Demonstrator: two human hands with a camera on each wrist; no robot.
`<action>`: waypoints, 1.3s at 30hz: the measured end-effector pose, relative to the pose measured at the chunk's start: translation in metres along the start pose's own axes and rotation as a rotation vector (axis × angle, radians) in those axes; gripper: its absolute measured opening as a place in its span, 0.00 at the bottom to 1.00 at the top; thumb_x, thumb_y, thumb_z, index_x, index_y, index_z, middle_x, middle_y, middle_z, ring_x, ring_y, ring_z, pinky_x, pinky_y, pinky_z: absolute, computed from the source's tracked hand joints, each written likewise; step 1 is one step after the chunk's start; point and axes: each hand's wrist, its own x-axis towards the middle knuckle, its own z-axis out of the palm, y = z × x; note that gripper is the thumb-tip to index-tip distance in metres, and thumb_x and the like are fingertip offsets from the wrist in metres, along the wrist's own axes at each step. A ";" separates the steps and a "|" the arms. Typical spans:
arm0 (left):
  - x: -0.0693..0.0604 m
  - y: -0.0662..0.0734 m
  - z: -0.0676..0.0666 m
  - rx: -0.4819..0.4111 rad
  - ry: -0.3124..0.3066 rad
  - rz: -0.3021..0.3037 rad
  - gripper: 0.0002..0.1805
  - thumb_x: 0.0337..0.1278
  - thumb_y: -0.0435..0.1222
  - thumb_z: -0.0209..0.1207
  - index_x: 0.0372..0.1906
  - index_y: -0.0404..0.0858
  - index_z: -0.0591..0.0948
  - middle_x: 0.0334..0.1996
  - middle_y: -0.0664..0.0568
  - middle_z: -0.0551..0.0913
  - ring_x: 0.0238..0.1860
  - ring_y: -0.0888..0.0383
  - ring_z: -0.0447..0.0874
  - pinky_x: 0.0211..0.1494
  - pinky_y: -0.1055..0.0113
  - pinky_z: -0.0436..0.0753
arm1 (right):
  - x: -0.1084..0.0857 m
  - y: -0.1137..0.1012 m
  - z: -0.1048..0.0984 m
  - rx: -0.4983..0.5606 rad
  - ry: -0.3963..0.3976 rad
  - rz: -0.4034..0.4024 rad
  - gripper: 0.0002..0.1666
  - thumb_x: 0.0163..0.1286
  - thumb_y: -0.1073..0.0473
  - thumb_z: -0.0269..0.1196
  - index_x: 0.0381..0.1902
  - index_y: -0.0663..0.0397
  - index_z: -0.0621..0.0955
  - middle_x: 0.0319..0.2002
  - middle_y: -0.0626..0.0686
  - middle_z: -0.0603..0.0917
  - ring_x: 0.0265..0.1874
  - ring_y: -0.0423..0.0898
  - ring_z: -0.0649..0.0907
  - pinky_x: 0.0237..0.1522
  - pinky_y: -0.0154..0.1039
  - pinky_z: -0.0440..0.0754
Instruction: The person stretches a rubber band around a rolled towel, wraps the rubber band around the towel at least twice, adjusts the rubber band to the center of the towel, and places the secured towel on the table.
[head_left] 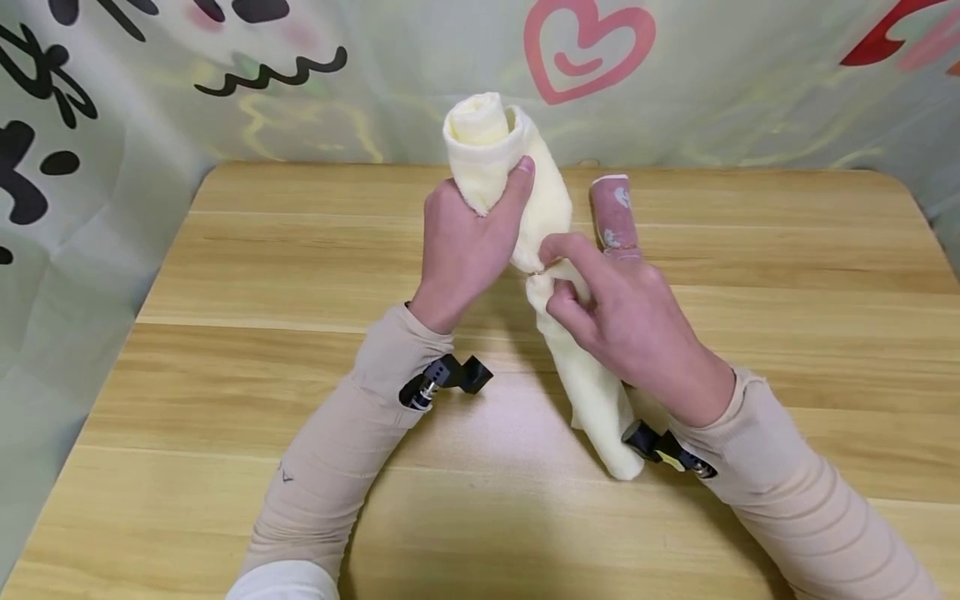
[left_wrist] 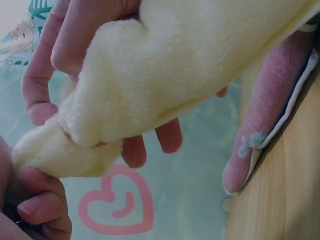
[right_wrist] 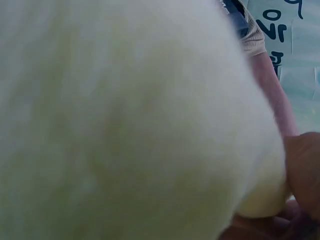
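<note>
A pale yellow rolled towel [head_left: 596, 400] stands tilted over the table, cinched near its middle by a thin band [head_left: 536, 272]. Its coiled end points up; the other end slants down toward me. My left hand [head_left: 468, 242] grips the upper part, thumb laid along the roll. At the band, my right hand [head_left: 626, 321] pinches the cloth between bent index finger and thumb. The left wrist view shows the cinched towel [left_wrist: 150, 75] close up, with fingers around it. Blurred towel [right_wrist: 125, 125] fills most of the right wrist view, hiding the right fingers.
A pink rolled towel [head_left: 615, 212] with a pale pattern lies on the wooden table [head_left: 300, 250], just beyond my right hand. Behind the table's far edge hangs a printed cloth [head_left: 420, 75] with a pink heart and black drawings.
</note>
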 end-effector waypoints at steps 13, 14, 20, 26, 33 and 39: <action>0.002 -0.003 -0.001 0.096 0.018 0.044 0.17 0.68 0.47 0.64 0.36 0.36 0.83 0.28 0.46 0.87 0.28 0.57 0.87 0.30 0.67 0.83 | 0.002 -0.009 -0.003 -0.032 -0.040 0.010 0.04 0.60 0.67 0.58 0.33 0.57 0.76 0.16 0.48 0.72 0.15 0.39 0.69 0.17 0.32 0.66; 0.003 -0.003 -0.002 0.096 0.021 0.045 0.17 0.68 0.47 0.63 0.35 0.36 0.83 0.28 0.46 0.86 0.28 0.57 0.87 0.30 0.67 0.83 | 0.001 -0.010 -0.003 -0.020 -0.043 0.021 0.04 0.59 0.67 0.57 0.33 0.56 0.76 0.16 0.47 0.70 0.15 0.38 0.67 0.17 0.32 0.65; 0.009 -0.009 -0.003 0.014 0.039 0.021 0.16 0.69 0.45 0.62 0.36 0.34 0.82 0.28 0.45 0.87 0.29 0.55 0.89 0.31 0.66 0.85 | -0.003 -0.013 0.000 0.054 -0.032 0.029 0.09 0.60 0.60 0.63 0.36 0.56 0.75 0.21 0.47 0.72 0.20 0.38 0.66 0.20 0.31 0.65; 0.015 -0.014 -0.004 -0.042 0.063 -0.006 0.15 0.70 0.45 0.61 0.37 0.35 0.82 0.30 0.47 0.86 0.31 0.56 0.88 0.35 0.66 0.86 | -0.006 -0.013 0.006 0.101 -0.020 0.016 0.11 0.60 0.63 0.67 0.36 0.56 0.75 0.27 0.49 0.78 0.24 0.39 0.70 0.23 0.28 0.67; 0.027 -0.026 -0.006 -0.055 0.104 -0.090 0.15 0.71 0.47 0.60 0.35 0.39 0.81 0.29 0.53 0.84 0.33 0.58 0.87 0.38 0.68 0.84 | -0.009 -0.012 0.010 0.193 -0.023 0.021 0.09 0.59 0.71 0.65 0.32 0.52 0.78 0.32 0.48 0.85 0.29 0.37 0.76 0.26 0.23 0.69; 0.033 -0.032 -0.008 -0.069 0.111 -0.118 0.14 0.71 0.47 0.60 0.35 0.40 0.81 0.29 0.54 0.83 0.33 0.58 0.87 0.40 0.67 0.84 | -0.012 -0.013 0.012 0.196 -0.065 0.063 0.11 0.56 0.70 0.66 0.29 0.50 0.78 0.39 0.50 0.87 0.30 0.39 0.78 0.25 0.26 0.70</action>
